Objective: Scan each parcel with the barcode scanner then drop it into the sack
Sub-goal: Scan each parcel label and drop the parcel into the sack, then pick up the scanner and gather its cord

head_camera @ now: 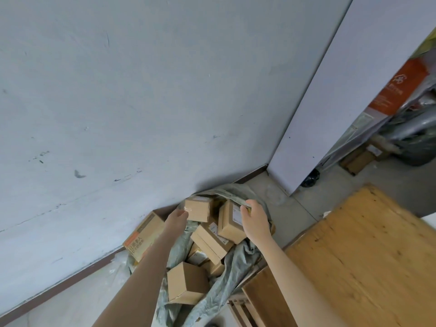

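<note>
The left grip (179,217) pinches a small box (198,208) just above the open sack (236,263) on the floor (290,208), the right grip (253,218) curled on its rim; best release it low, onto the boxes (210,239) inside.

Left hand (177,217) holds parcel (198,209) over sack (238,258); right hand (256,221) grips its rim.

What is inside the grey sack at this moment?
Several brown cardboard parcels, piled loosely in the sack. Anything beneath the pile is covered.
</note>
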